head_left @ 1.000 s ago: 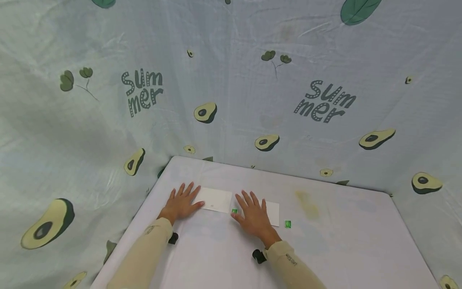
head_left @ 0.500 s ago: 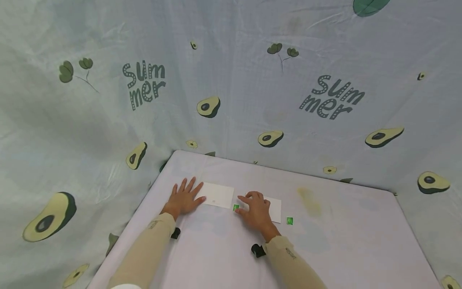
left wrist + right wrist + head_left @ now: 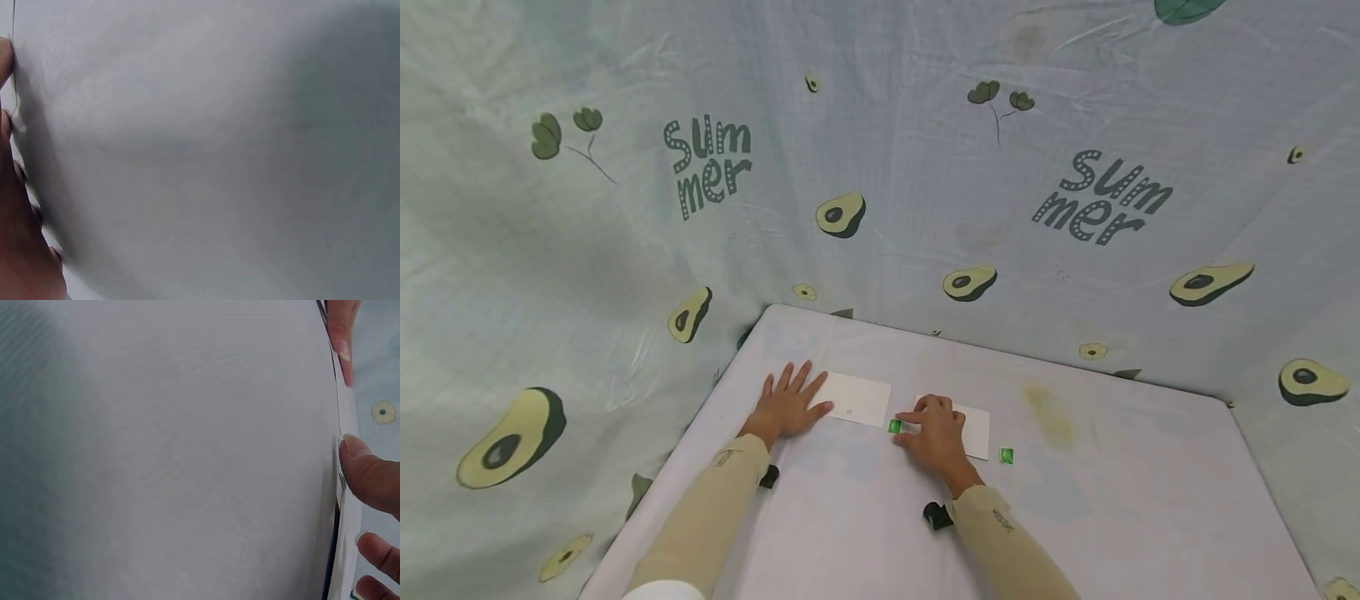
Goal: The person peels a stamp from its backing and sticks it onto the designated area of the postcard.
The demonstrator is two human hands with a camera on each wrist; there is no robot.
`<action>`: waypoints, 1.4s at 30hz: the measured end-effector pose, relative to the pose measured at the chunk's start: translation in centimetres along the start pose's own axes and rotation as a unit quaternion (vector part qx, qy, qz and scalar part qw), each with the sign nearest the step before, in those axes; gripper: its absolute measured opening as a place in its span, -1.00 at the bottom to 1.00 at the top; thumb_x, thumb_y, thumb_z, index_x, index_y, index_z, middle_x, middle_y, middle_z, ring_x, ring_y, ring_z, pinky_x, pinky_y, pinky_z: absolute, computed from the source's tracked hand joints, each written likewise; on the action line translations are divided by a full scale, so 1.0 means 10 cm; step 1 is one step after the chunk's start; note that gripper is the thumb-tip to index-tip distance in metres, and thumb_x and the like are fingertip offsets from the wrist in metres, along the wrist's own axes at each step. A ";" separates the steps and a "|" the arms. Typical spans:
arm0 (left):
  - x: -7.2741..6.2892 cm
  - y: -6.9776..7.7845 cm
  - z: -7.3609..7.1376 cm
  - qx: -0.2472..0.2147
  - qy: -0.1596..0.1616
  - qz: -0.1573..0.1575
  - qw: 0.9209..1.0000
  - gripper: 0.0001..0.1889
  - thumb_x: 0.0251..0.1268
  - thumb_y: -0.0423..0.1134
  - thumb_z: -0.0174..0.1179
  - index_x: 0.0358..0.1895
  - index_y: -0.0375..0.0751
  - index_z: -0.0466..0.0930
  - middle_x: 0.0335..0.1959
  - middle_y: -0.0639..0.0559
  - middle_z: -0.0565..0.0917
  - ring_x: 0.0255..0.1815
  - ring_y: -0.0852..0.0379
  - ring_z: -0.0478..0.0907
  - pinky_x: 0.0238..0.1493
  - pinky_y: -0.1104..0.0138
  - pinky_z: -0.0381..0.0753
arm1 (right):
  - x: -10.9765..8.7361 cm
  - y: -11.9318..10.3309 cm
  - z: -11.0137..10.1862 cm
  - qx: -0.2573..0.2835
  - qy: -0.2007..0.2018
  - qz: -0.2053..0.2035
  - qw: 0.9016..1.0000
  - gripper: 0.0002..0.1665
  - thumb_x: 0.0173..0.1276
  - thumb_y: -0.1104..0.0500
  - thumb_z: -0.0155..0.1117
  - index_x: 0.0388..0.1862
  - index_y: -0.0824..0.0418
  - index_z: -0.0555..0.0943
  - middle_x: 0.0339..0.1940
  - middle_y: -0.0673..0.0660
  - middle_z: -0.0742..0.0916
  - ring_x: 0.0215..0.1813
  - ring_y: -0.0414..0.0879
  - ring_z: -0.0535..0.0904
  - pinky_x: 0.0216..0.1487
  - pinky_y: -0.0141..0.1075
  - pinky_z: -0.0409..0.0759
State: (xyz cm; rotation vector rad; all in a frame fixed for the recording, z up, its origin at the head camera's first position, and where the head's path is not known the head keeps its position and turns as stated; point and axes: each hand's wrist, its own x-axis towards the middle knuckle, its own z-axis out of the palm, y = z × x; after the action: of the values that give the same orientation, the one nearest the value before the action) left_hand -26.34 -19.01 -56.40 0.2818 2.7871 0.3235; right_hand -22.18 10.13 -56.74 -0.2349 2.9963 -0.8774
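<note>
Left hand: lies spread out with its fingers straight, and it grasps nothing.
Left card: a white card just to the right of the left hand; that hand's thumb and pointing finger reach its left end.
Right hand: its fingers are bent, and its thumb and pointing finger are a little apart on both sides of a small green square. I cannot tell if it grasps the square.
Near green square: sits between the right hand's thumb and pointing finger, by the left card's right end.
Right card: another white card, partly under the right hand and poking out to its right.
Far green square: lies to the right of the right hand, just past the right card.
Table: white, under both hands, with a yellow stain off to the right of the right hand.
Cloth: hangs up past both hands, with avocados and "summer" on it.
</note>
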 end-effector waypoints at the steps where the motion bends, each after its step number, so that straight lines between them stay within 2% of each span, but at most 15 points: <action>1: 0.00 0.00 0.00 0.000 -0.001 -0.001 1.000 -0.19 0.61 0.35 -0.20 0.73 0.06 -0.09 0.78 -0.15 -0.24 0.77 -0.34 -0.40 0.67 -0.35 -0.38 | 0.01 0.00 0.00 -0.001 -0.003 0.002 1.000 -0.57 0.17 0.00 0.66 0.04 0.00 0.84 0.03 0.07 0.63 0.33 0.11 0.37 0.30 0.19 0.24; 15: 0.01 0.05 -0.07 0.015 0.010 -0.009 1.000 -0.18 0.60 0.36 -0.19 0.73 0.08 -0.10 0.78 -0.14 -0.24 0.77 -0.34 -0.39 0.68 -0.33 -0.37 | 0.14 0.02 0.03 -0.034 0.008 -0.011 0.999 -0.68 0.15 -0.05 0.66 -0.13 0.00 0.89 0.10 0.06 0.69 0.41 0.12 0.39 0.34 0.21 0.27; 23: -0.02 0.06 -0.08 0.007 0.001 -0.010 1.000 -0.18 0.60 0.36 -0.18 0.73 0.08 -0.10 0.78 -0.15 -0.25 0.77 -0.34 -0.40 0.68 -0.33 -0.39 | 0.12 0.01 0.04 -0.045 -0.001 -0.016 0.999 -0.72 0.22 -0.06 0.60 -0.11 -0.01 0.88 0.09 0.06 0.71 0.43 0.14 0.40 0.37 0.23 0.27; 30: -0.01 0.07 -0.05 0.002 -0.003 -0.009 1.000 -0.18 0.60 0.36 -0.18 0.73 0.08 -0.10 0.78 -0.15 -0.25 0.77 -0.34 -0.40 0.68 -0.33 -0.38 | 0.10 0.02 0.05 -0.056 0.011 -0.046 0.997 -0.77 0.30 -0.01 0.54 -0.12 0.02 0.88 0.01 0.05 0.73 0.36 0.11 0.46 0.38 0.28 0.29; 42: -0.03 0.05 -0.02 -0.002 0.000 -0.010 1.000 -0.18 0.61 0.35 -0.18 0.73 0.05 -0.09 0.78 -0.16 -0.24 0.77 -0.34 -0.40 0.68 -0.32 -0.40 | 0.08 0.04 0.03 -0.009 0.033 -0.068 0.997 -0.83 0.39 0.10 0.47 -0.18 0.15 0.87 -0.03 0.04 0.70 0.32 0.10 0.47 0.40 0.25 0.26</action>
State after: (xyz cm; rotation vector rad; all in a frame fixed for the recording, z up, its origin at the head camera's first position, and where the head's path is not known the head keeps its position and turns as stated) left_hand -26.01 -18.65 -56.01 0.2537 2.7874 0.3235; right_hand -23.02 10.17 -57.21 -0.4221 3.0808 -0.8869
